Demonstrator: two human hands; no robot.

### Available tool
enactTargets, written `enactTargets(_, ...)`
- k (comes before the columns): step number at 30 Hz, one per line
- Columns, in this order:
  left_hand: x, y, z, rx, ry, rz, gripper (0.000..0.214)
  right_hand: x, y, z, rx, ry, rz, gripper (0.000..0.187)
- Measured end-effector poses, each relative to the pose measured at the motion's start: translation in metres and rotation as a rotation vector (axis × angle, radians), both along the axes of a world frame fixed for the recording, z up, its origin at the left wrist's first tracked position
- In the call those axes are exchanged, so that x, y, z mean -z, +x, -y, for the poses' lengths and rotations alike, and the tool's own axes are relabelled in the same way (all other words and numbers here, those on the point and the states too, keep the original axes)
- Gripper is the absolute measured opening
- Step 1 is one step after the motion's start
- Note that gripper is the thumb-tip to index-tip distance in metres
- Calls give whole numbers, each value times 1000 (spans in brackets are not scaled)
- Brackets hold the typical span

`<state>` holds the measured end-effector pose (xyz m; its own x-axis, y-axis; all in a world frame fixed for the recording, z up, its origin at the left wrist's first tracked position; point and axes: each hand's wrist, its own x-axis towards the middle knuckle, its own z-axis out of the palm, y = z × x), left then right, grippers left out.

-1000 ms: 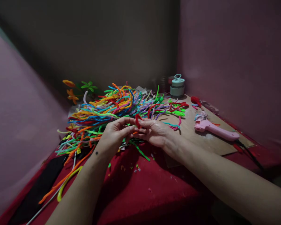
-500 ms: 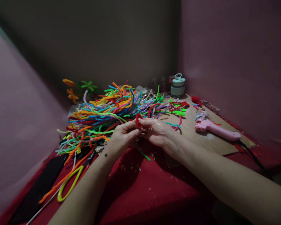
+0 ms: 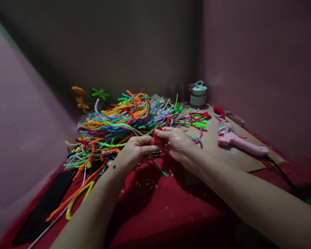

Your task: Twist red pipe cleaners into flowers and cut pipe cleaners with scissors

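Note:
A red pipe cleaner [image 3: 156,138], bent into a small loop, is pinched between my two hands in front of the heap. My left hand [image 3: 138,148] grips its near side between thumb and fingers. My right hand [image 3: 175,141] pinches the top of the loop with thumb and forefinger, its other fingers curled below. Part of the red piece is hidden by my fingers. Just behind my hands lies a large heap of coloured pipe cleaners [image 3: 124,121]. A green pipe cleaner [image 3: 158,167] sticks out beneath my hands over the red cloth [image 3: 155,211].
On a wooden board [image 3: 246,160] at right rests a pink glue gun [image 3: 245,143] with a black cord. A pale green bottle [image 3: 198,95] stands behind. Yellow-handled scissors [image 3: 79,200] and a black flat object [image 3: 45,207] lie at left. Orange flowers [image 3: 81,103] are at back left.
My right hand has shifted slightly up along the red pipe cleaner, and more of the loop shows between my hands. The whole view has shifted a little.

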<state>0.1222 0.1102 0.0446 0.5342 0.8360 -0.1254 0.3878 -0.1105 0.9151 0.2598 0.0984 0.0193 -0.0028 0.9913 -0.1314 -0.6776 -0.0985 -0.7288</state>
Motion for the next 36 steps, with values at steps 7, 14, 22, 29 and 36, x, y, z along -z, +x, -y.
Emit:
enactTargets(7,0,-1,-2,-29,-31,-29,17,2,2,-2,45,77,65,16)
enactTargets(14,8,0,-5,-38,-188,293,22,5,0,-2,49,82,33,14)
enactTargets(22,14,6,-4,-45,-373,493,20,2,-1,0,13,63,8,14)
enactTargets(29,10,6,-1,3,-233,389,21,4,1,0,68,129,92,19)
enactTargets(36,4,9,7,-14,-136,268,20,7,0,-1,134,186,216,16)
